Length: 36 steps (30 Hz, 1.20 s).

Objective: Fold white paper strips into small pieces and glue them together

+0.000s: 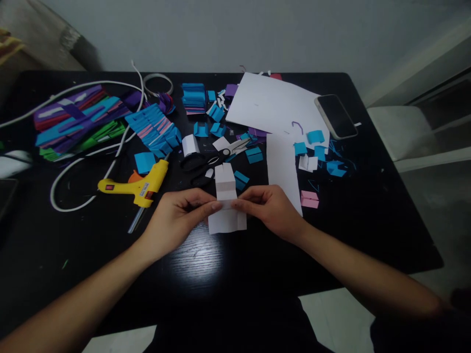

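Between my hands, above the near part of the table, is a folded piece of white paper with creases across it and a narrower upper part. My left hand pinches its left edge between thumb and fingers. On the opposite edge, my right hand pinches it the same way. Just beyond the paper lie black-handled scissors, their blades pointing right. A yellow glue gun rests to the left of my left hand, with a clear glue stick at its rear. Small folded blue paper pieces lie close by.
White sheets and a phone lie at the back right. Bundled coloured paper strips and a looping white cable take up the left. A pink folded piece sits at right. Paper scraps are scattered across the black table.
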### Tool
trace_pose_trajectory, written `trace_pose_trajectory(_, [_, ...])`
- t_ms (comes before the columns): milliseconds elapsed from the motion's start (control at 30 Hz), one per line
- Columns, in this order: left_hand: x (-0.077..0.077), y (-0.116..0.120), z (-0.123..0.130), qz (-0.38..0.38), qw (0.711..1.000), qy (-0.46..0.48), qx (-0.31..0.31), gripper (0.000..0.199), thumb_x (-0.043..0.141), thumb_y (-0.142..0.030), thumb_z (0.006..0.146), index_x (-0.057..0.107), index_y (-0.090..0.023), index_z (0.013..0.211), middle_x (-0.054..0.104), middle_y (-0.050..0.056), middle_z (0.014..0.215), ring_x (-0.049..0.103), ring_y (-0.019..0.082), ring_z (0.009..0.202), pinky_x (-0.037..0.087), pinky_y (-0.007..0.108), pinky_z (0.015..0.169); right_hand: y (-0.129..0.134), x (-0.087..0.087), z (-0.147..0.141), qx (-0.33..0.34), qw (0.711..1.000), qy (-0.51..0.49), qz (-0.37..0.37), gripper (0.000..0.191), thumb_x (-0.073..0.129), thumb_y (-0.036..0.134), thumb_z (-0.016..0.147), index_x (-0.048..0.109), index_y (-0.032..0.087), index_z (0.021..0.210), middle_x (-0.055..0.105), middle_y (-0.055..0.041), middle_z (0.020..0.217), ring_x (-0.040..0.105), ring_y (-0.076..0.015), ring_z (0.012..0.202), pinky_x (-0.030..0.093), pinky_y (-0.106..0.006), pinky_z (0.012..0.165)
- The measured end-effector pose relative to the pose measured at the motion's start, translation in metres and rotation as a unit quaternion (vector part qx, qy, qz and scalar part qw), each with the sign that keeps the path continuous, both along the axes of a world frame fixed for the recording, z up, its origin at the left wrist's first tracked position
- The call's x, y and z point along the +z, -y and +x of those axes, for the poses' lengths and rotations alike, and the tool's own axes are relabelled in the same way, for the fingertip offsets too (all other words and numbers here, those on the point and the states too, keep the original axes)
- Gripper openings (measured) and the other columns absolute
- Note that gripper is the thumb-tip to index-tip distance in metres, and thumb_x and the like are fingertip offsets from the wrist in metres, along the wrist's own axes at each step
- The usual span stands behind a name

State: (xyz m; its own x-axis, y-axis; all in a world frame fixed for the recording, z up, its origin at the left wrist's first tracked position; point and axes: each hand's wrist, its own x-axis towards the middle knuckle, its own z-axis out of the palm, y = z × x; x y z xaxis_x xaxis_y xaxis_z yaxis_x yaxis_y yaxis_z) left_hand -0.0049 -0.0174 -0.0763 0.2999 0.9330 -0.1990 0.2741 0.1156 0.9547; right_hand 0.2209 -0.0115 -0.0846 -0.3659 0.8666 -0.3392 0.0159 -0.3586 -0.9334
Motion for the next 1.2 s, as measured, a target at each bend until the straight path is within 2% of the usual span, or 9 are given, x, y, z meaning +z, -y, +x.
trace_pose_trajectory(167, [0.002,-0.002,-0.001,-0.002,1.000,0.014,-0.003,0.018,0.076,-0.034,0.089,0.077,-0.019,0.081,0.072,0.000,0.067,0.063,0.012,0.058,0.049,0.022,0.053,-0.001,-0.001,0.001,0.003,1.000,-0.014,-0.001,0.023,0.088,0.041,0.078,0.081,0.020,0.081,0.076,0.0000,0.076,0.068,-0.0123,0.068,0.055,-0.025,0.064])
trace_pose_trajectory(433, [0.002,-0.003,0.000,-0.067,0.993,0.089,0.037,0.019,0.080,-0.035,0.086,0.076,-0.016,0.085,0.074,0.001,0.073,0.064,0.011,0.064,0.049,0.019,0.059,-0.003,0.000,0.003,0.013,0.995,-0.101,-0.012,0.013,0.089,0.030,0.078,0.081,0.022,0.085,0.075,0.0017,0.084,0.069,-0.0121,0.080,0.056,-0.025,0.076])
trace_pose_trajectory(533, [-0.001,-0.001,0.003,-0.092,0.985,0.138,0.049,0.021,0.081,-0.032,0.085,0.071,-0.017,0.096,0.074,0.001,0.076,0.066,0.012,0.067,0.051,0.020,0.063,0.000,-0.002,0.002,0.028,0.988,-0.151,-0.034,0.011,0.081,0.033,0.088,0.081,0.022,0.088,0.076,-0.0004,0.086,0.070,-0.0138,0.081,0.058,-0.028,0.081])
trace_pose_trajectory(667, [-0.003,0.005,0.010,-0.047,0.984,0.168,0.043,0.015,0.076,-0.027,0.089,0.065,-0.019,0.094,0.071,0.000,0.083,0.066,0.012,0.075,0.052,0.021,0.071,0.003,-0.004,-0.003,0.038,0.985,-0.169,-0.010,0.011,0.076,0.033,0.092,0.081,0.023,0.095,0.075,-0.0033,0.097,0.072,-0.0171,0.091,0.059,-0.035,0.091])
trace_pose_trajectory(767, [-0.004,0.008,0.013,0.011,0.990,0.137,-0.001,0.011,0.071,-0.028,0.092,0.069,-0.018,0.093,0.070,0.006,0.103,0.066,0.015,0.087,0.053,0.024,0.076,0.005,-0.006,-0.007,-0.007,0.992,-0.116,0.052,0.013,0.087,0.029,0.080,0.079,0.022,0.089,0.069,-0.0040,0.110,0.068,-0.0186,0.103,0.058,-0.032,0.092])
trace_pose_trajectory(833, [-0.004,0.008,0.012,0.033,0.994,0.103,-0.030,0.013,0.067,-0.029,0.095,0.072,-0.018,0.097,0.070,0.008,0.108,0.066,0.017,0.090,0.052,0.026,0.075,0.006,-0.007,-0.008,-0.040,0.993,-0.080,0.075,0.019,0.090,0.030,0.076,0.076,0.021,0.085,0.067,-0.0040,0.110,0.067,-0.0186,0.102,0.059,-0.031,0.088])
trace_pose_trajectory(1000, [-0.005,0.008,0.003,-0.012,0.996,0.066,-0.057,0.022,0.054,-0.031,0.101,0.073,-0.020,0.106,0.074,0.005,0.103,0.067,0.021,0.097,0.051,0.029,0.083,0.006,-0.008,-0.008,-0.076,0.993,-0.047,0.070,0.034,0.092,0.031,0.073,0.066,0.022,0.092,0.071,0.0003,0.091,0.069,-0.0151,0.084,0.060,-0.029,0.079])
trace_pose_trajectory(1100, [-0.007,0.009,0.004,-0.048,0.993,0.101,-0.045,0.020,0.057,-0.034,0.099,0.070,-0.020,0.103,0.073,0.004,0.095,0.067,0.020,0.090,0.052,0.029,0.076,0.006,-0.007,-0.007,-0.088,0.993,-0.044,0.058,0.043,0.094,0.027,0.070,0.064,0.023,0.101,0.074,0.0006,0.092,0.071,-0.0151,0.084,0.059,-0.029,0.078])
trace_pose_trajectory(1200, [-0.008,0.010,0.007,0.009,0.995,0.100,0.008,0.010,0.066,-0.028,0.094,0.060,-0.020,0.092,0.067,0.000,0.082,0.063,0.015,0.073,0.050,0.026,0.065,0.006,-0.004,-0.006,-0.080,0.994,-0.040,0.060,0.036,0.091,0.025,0.073,0.067,0.022,0.099,0.076,-0.0003,0.091,0.073,-0.0157,0.086,0.058,-0.028,0.079])
